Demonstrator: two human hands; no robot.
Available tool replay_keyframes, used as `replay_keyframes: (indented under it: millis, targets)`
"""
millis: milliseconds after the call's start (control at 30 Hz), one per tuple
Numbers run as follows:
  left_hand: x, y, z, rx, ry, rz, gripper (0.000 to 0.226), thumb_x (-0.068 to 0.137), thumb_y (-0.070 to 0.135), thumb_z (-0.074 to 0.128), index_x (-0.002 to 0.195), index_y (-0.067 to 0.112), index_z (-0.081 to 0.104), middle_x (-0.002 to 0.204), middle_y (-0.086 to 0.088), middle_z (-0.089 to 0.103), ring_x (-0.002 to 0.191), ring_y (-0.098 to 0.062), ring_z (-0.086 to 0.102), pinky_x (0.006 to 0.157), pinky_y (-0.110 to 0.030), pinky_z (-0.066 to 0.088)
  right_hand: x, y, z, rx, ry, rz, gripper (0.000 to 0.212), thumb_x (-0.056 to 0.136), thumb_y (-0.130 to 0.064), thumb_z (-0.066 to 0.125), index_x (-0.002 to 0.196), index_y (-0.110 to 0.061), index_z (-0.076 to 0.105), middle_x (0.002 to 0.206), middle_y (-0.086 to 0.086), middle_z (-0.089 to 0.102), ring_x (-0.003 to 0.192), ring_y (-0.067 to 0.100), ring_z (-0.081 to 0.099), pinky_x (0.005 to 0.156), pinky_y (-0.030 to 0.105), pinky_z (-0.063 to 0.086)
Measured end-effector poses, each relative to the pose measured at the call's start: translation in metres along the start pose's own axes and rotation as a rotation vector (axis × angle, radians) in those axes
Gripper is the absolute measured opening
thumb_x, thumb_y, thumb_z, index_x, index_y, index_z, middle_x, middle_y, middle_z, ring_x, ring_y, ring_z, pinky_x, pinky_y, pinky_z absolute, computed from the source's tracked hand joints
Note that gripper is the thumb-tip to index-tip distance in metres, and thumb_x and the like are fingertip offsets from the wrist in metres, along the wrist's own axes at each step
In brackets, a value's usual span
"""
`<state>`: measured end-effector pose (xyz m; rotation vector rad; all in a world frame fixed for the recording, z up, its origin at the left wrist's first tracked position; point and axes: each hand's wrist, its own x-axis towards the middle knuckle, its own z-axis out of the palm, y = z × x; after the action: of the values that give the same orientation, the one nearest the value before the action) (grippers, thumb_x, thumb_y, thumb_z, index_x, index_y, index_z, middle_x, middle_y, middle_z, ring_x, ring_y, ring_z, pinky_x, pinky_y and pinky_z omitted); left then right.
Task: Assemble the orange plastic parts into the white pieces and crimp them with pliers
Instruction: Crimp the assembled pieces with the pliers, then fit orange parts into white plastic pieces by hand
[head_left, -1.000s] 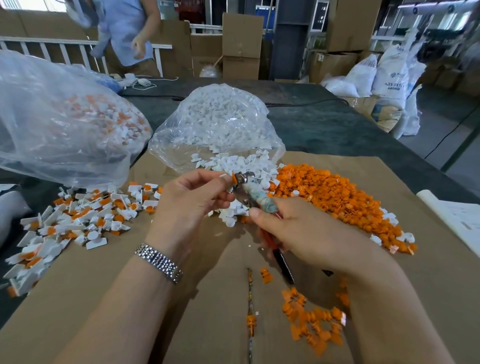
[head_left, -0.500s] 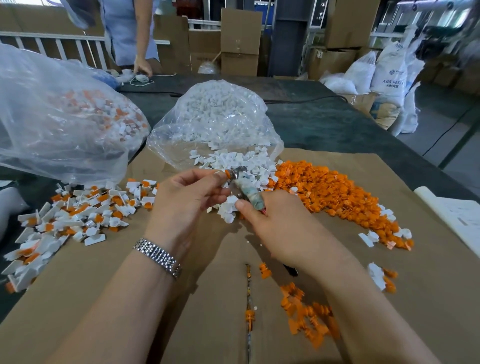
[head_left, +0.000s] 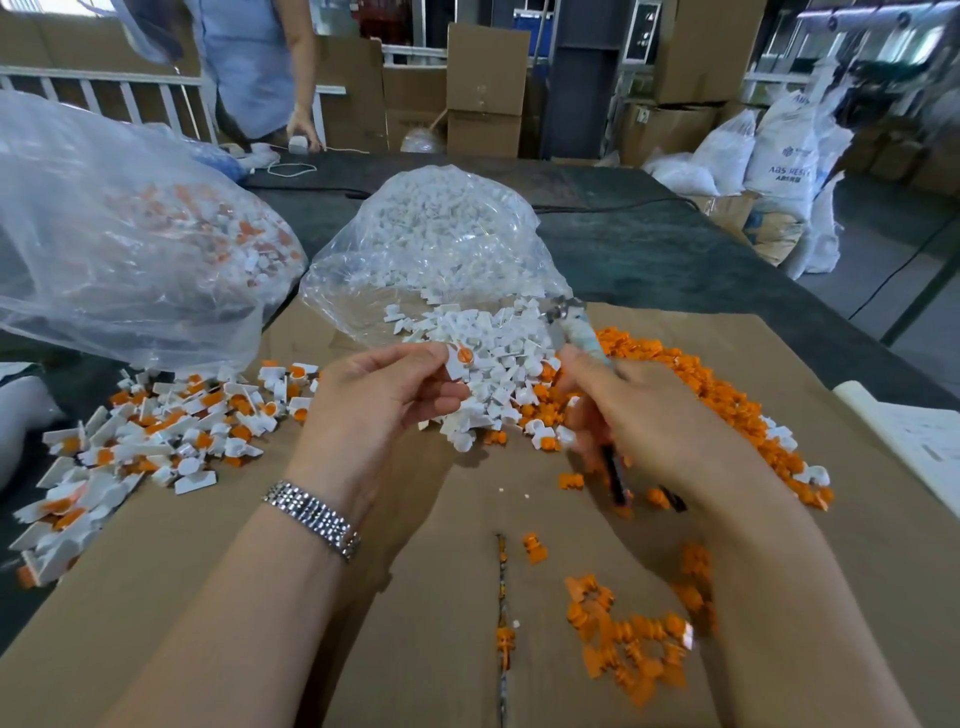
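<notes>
table (head_left: 649, 260) beyond both hands, cardboard on it | sacks (head_left: 784, 156) far right of right hand, print partly reads "ABS RESIN" | 2 clear bags: mixed bag (head_left: 130, 249) left of left hand, white-parts bag (head_left: 441, 249) ahead | orange pile (head_left: 717, 395) beside right hand | left hand (head_left: 384, 400) pinches white piece (head_left: 460, 361) with round orange insert | right hand (head_left: 639, 415) grips pliers (head_left: 576, 332), tip up

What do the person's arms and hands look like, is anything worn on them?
Both forearms are bare, with no sleeves or gloves in view. The left hand has a silver metal link watch band around its wrist. The right hand shows nothing worn on it; its edge is a little blurred. No rings can be seen on either.
</notes>
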<state>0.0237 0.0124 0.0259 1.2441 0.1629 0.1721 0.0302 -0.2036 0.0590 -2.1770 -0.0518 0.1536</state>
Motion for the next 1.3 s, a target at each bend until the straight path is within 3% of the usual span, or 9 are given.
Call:
replay_keyframes:
  millis: [100,233,367,600,767,867,967,1100,1300]
  targets:
    - [-0.002,0.001,0.003,0.052,0.008,0.014,0.009,0.090,0.012,0.075,0.084,0.014,0.083,0.088,-0.016,0.077,0.084,-0.029,0.077,0.069,-0.024,0.059,0.013,0.016,-0.004,-0.311,0.189,0.014,0.043,0.097,-0.059,0.045,0.092,-0.017,0.056,0.086,0.003,0.060,0.081,0.021,0.058,0.063,0.035,0.040]
    - [-0.005,0.003,0.005,0.150,0.003,0.059,0.006,0.087,0.014,0.078,0.087,0.017,0.083,0.087,-0.011,0.078,0.081,-0.025,0.077,0.067,-0.022,0.059,0.025,0.030,0.001,-0.546,0.238,0.200,0.054,0.096,-0.059,0.050,0.123,-0.012,0.055,0.123,0.013,0.055,0.114,0.034,0.055,0.098,0.052,0.046]
    - [-0.005,0.002,0.005,0.182,0.010,0.060,0.006,0.086,0.015,0.078,0.085,0.018,0.083,0.084,-0.010,0.078,0.079,-0.025,0.077,0.067,-0.023,0.060,0.027,0.033,0.008,-0.687,0.240,0.239,0.067,0.092,-0.063,0.057,0.136,-0.012,0.049,0.138,0.015,0.048,0.129,0.037,0.046,0.106,0.055,0.033]
    - [0.003,-0.001,-0.002,0.229,0.067,-0.007,0.014,0.090,0.012,0.073,0.079,0.014,0.081,0.075,-0.002,0.075,0.066,-0.015,0.070,0.054,-0.021,0.054,0.026,0.034,0.010,-0.710,0.287,0.189,0.070,0.088,-0.062,0.063,0.137,-0.016,0.048,0.143,0.015,0.040,0.135,0.036,0.035,0.104,0.057,0.034]
    - [0.012,0.006,-0.027,0.981,0.500,0.300,0.017,0.095,0.020,0.059,0.086,0.014,0.072,0.077,-0.011,0.069,0.060,-0.024,0.057,0.052,-0.028,0.040,0.027,0.026,0.012,-0.629,0.279,-0.106,0.029,0.093,-0.041,0.068,0.120,-0.032,0.062,0.123,-0.003,0.056,0.124,0.022,0.044,0.096,0.045,0.036]
    - [0.012,0.009,-0.031,1.144,0.598,0.409,0.013,0.092,0.018,0.058,0.099,0.014,0.069,0.106,-0.016,0.063,0.075,-0.026,0.051,0.065,-0.034,0.038,0.023,0.024,0.019,-0.537,0.125,-0.211,0.009,0.091,-0.037,0.072,0.100,-0.034,0.070,0.098,-0.015,0.061,0.108,0.014,0.054,0.097,0.047,0.042]
    - [0.008,0.005,-0.020,1.134,0.374,0.488,0.009,0.092,0.014,0.063,0.094,0.019,0.070,0.103,-0.004,0.065,0.076,-0.017,0.056,0.066,-0.027,0.040,0.020,0.023,0.023,-0.572,0.053,-0.211,0.012,0.087,-0.040,0.076,0.097,-0.033,0.071,0.091,-0.016,0.058,0.098,0.012,0.056,0.096,0.046,0.044]
    - [0.002,-0.006,-0.007,1.084,-0.023,0.317,0.012,0.088,0.031,0.076,0.078,0.029,0.070,0.075,0.016,0.068,0.069,-0.002,0.062,0.062,-0.025,0.050,0.020,0.023,0.025,-0.682,0.038,-0.239,0.011,0.091,-0.032,0.072,0.101,-0.028,0.070,0.107,-0.006,0.062,0.107,0.017,0.056,0.093,0.041,0.047]
    - [-0.001,-0.020,0.009,1.491,-0.025,0.286,0.039,0.079,0.065,0.071,0.081,0.032,0.050,0.079,0.012,0.057,0.072,-0.005,0.054,0.057,-0.026,0.045,0.018,0.020,0.026,-0.615,0.122,-0.261,0.008,0.098,-0.028,0.059,0.102,-0.022,0.061,0.101,-0.003,0.064,0.098,0.017,0.059,0.086,0.041,0.052]
